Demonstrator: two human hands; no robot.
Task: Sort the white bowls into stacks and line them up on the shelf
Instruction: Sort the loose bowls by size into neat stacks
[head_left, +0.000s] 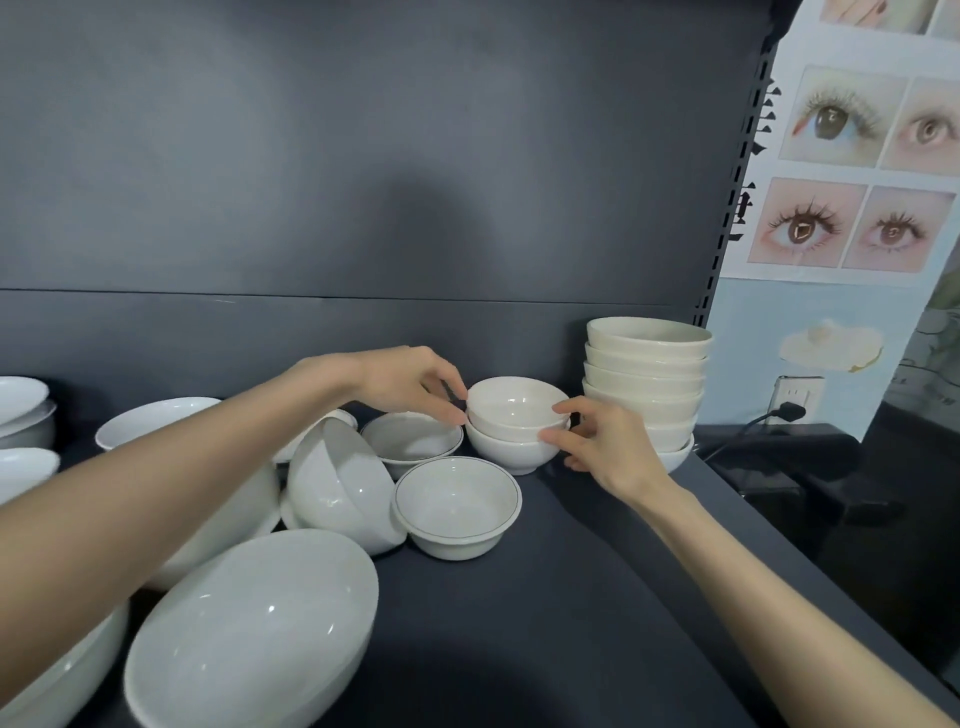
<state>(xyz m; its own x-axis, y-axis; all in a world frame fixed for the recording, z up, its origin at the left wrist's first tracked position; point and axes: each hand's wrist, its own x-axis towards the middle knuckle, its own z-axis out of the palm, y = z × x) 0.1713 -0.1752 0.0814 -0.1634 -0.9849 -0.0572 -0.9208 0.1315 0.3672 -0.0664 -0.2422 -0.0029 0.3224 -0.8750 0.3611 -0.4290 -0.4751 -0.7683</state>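
Both hands on a small two-bowl stack (517, 426) near the shelf's (571, 597) back right: left hand (410, 384) pinching the top bowl's left rim, right hand (608, 441) gripping the right side. Tall stack (647, 384) touching-close behind the right hand, at the right edge. Two blue-rimmed bowls (457, 506) just left; a tipped bowl (337, 486) and a big bowl (254, 629) crowd the left front.

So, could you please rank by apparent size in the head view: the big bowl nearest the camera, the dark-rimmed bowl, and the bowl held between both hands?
1. Big bowl, though nearness to the camera exaggerates it.
2. Dark-rimmed bowl.
3. Held bowl, pinched by the left hand and right hand; close to the dark-rimmed one, so unsure.
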